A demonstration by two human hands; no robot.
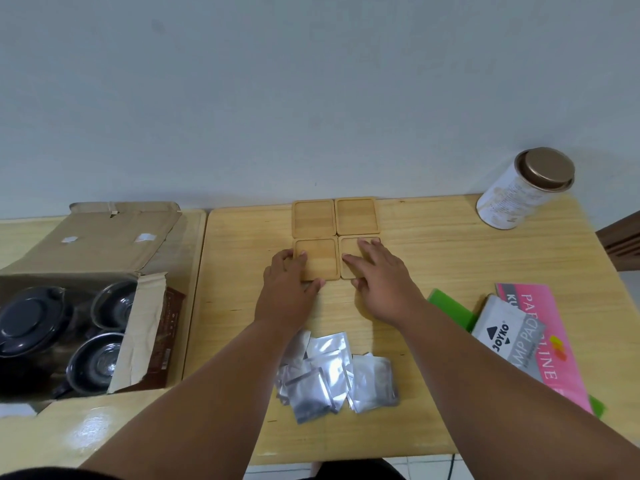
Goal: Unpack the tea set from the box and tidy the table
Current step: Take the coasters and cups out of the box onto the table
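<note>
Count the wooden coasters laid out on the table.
4, in a square: far-left coaster, far-right coaster, near-left coaster under the left hand, near-right coaster under the right hand.

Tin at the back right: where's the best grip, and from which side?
Grip the tin around its white body below the brown lid, coming from the front, probably with the right hand, which is nearer. It stands upright and alone near the table's back right corner, with the wall close behind it, so the front is open.

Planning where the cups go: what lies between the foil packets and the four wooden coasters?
Head view: only bare table and the person's forearms lie between the foil packets and the wooden coasters.
</note>
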